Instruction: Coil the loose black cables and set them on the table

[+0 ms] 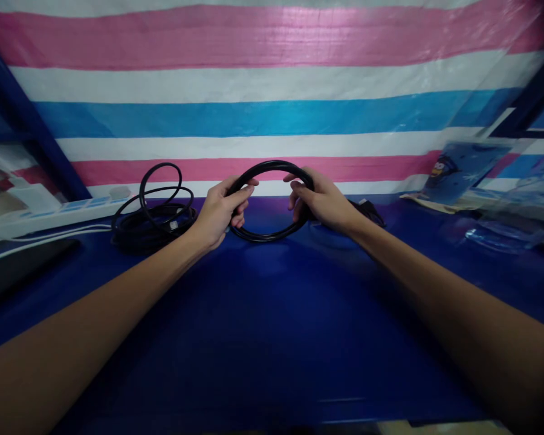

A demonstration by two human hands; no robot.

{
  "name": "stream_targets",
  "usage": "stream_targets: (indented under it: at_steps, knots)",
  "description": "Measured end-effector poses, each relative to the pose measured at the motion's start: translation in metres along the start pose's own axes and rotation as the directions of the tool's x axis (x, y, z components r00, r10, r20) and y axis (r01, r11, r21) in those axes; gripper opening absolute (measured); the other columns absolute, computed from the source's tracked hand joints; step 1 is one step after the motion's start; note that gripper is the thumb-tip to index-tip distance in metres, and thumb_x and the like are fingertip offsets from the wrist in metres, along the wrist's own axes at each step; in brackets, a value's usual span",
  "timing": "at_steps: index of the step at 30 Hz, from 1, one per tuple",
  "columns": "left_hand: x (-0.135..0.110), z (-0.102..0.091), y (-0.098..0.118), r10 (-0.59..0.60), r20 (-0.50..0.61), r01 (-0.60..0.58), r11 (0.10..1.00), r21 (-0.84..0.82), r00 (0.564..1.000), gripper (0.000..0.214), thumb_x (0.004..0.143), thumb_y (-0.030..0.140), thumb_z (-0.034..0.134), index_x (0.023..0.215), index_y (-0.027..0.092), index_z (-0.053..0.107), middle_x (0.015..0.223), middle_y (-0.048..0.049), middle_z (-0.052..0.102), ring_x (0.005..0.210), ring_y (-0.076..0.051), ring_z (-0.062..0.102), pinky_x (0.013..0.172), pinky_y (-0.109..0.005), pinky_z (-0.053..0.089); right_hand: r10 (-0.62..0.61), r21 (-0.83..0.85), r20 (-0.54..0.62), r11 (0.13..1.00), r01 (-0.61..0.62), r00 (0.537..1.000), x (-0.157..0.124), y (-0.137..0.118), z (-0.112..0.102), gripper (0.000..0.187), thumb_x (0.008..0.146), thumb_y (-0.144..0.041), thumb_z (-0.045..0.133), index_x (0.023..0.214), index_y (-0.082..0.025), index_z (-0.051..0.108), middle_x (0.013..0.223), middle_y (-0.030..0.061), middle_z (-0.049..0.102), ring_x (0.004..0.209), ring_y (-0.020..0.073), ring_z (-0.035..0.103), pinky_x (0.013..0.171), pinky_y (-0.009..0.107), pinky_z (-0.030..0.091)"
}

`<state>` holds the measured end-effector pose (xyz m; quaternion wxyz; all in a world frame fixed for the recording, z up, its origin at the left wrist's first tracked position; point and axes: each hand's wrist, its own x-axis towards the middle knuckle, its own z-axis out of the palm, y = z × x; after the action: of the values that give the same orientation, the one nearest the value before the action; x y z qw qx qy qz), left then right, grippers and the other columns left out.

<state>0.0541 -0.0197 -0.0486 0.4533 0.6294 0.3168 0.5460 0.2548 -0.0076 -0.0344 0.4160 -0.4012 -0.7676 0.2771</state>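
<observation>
Both my hands hold a black cable wound into a round coil [272,165] above the far part of a blue table [272,314]. My left hand [220,211] grips the coil's left side, fingers wrapped round it. My right hand [320,200] grips the right side, thumb and fingers closed on the strands. The coil stands nearly upright between the two hands, its lower edge close to the tabletop.
A loose pile of black cable [154,217] lies left of my left hand. A white power strip [49,214] with white cords runs along the far left. Plastic packets [466,169] sit at the far right. A pink, white and blue striped sheet [272,78] hangs behind.
</observation>
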Motion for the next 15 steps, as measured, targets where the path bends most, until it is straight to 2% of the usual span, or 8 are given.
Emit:
stream_targets:
  at_steps: [3, 5, 7, 8, 10, 12, 13, 15]
  knots:
    - [0.01, 0.018, 0.011, -0.05, -0.054, 0.042, 0.989, -0.139, 0.997, 0.011, 0.083, 0.024, 0.056, 0.093, 0.019, 0.056, 0.051, 0.0095, 0.027, 0.035, -0.004, 0.024, 0.035, -0.018, 0.022, -0.096, -0.267, -0.175, 0.963, 0.046, 0.98, 0.002, -0.012, -0.015, 0.025, 0.092, -0.024, 0.041, 0.115, -0.019, 0.046, 0.069, 0.0006, 0.055, 0.057, 0.0133, 0.055, 0.054, 0.025, 0.041]
    - [0.029, 0.036, 0.023, -0.09, -0.046, 0.081, 0.981, -0.175, 0.995, 0.007, 0.084, 0.022, 0.053, 0.09, 0.018, 0.054, 0.05, 0.0091, 0.027, 0.036, -0.005, 0.024, 0.035, -0.018, 0.02, -0.109, -0.485, -0.289, 0.873, -0.047, 0.951, 0.006, -0.019, -0.039, 0.029, 0.088, -0.02, 0.044, 0.117, -0.016, 0.047, 0.073, 0.0031, 0.056, 0.063, 0.0144, 0.054, 0.058, 0.026, 0.04]
    - [0.056, 0.058, 0.033, -0.168, -0.005, 0.166, 0.978, -0.124, 0.986, 0.002, 0.084, 0.018, 0.052, 0.085, 0.017, 0.053, 0.049, 0.0083, 0.031, 0.036, -0.005, 0.026, 0.036, -0.018, 0.022, 0.003, -0.592, -0.34, 0.776, -0.216, 0.94, 0.008, -0.021, -0.069, 0.032, 0.084, -0.018, 0.049, 0.115, -0.013, 0.048, 0.075, 0.0054, 0.056, 0.063, 0.0146, 0.052, 0.057, 0.027, 0.038]
    - [0.071, 0.069, 0.037, -0.221, 0.028, 0.222, 0.974, -0.052, 0.975, 0.001, 0.081, 0.015, 0.052, 0.082, 0.016, 0.053, 0.049, 0.0073, 0.035, 0.036, -0.005, 0.03, 0.037, -0.019, 0.027, 0.108, -0.601, -0.337, 0.74, -0.302, 0.935, 0.007, -0.019, -0.084, 0.032, 0.083, -0.018, 0.05, 0.114, -0.012, 0.049, 0.074, 0.0057, 0.055, 0.061, 0.0144, 0.05, 0.055, 0.027, 0.037]
    - [0.1, 0.093, 0.04, -0.307, 0.07, 0.287, 0.934, 0.215, 0.949, 0.003, 0.076, 0.012, 0.054, 0.074, 0.015, 0.054, 0.047, 0.0033, 0.042, 0.038, -0.009, 0.039, 0.041, -0.024, 0.035, 0.301, -0.579, -0.312, 0.692, -0.431, 0.901, 0.004, -0.01, -0.112, 0.031, 0.081, -0.019, 0.051, 0.111, -0.01, 0.05, 0.069, 0.0054, 0.053, 0.054, 0.0133, 0.047, 0.048, 0.027, 0.034]
    - [0.125, 0.116, 0.037, -0.332, 0.106, 0.224, 0.807, 0.547, 0.937, 0.004, 0.072, 0.012, 0.055, 0.07, 0.014, 0.058, 0.046, -0.0018, 0.049, 0.044, -0.016, 0.05, 0.045, -0.029, 0.041, 0.426, -0.545, -0.287, 0.664, -0.512, 0.858, -0.003, 0.005, -0.13, 0.029, 0.08, -0.018, 0.05, 0.108, -0.009, 0.052, 0.065, 0.0041, 0.051, 0.048, 0.0124, 0.044, 0.043, 0.027, 0.033]
    - [0.135, 0.128, 0.033, -0.33, 0.129, 0.166, 0.731, 0.661, 0.935, 0.005, 0.07, 0.012, 0.056, 0.069, 0.014, 0.061, 0.046, -0.0039, 0.051, 0.048, -0.02, 0.054, 0.048, -0.031, 0.043, 0.471, -0.539, -0.282, 0.643, -0.544, 0.836, -0.006, 0.013, -0.136, 0.028, 0.08, -0.016, 0.049, 0.107, -0.01, 0.053, 0.063, 0.0035, 0.05, 0.046, 0.0121, 0.043, 0.042, 0.027, 0.032]
    - [0.15, 0.148, 0.022, -0.313, 0.195, 0.062, 0.655, 0.753, 0.93, 0.006, 0.065, 0.01, 0.06, 0.067, 0.013, 0.065, 0.048, -0.0073, 0.056, 0.058, -0.026, 0.061, 0.055, -0.036, 0.046, 0.556, -0.552, -0.26, 0.585, -0.594, 0.789, -0.013, 0.03, -0.141, 0.028, 0.08, -0.015, 0.047, 0.107, -0.009, 0.055, 0.059, 0.0033, 0.049, 0.044, 0.0131, 0.043, 0.042, 0.027, 0.033]
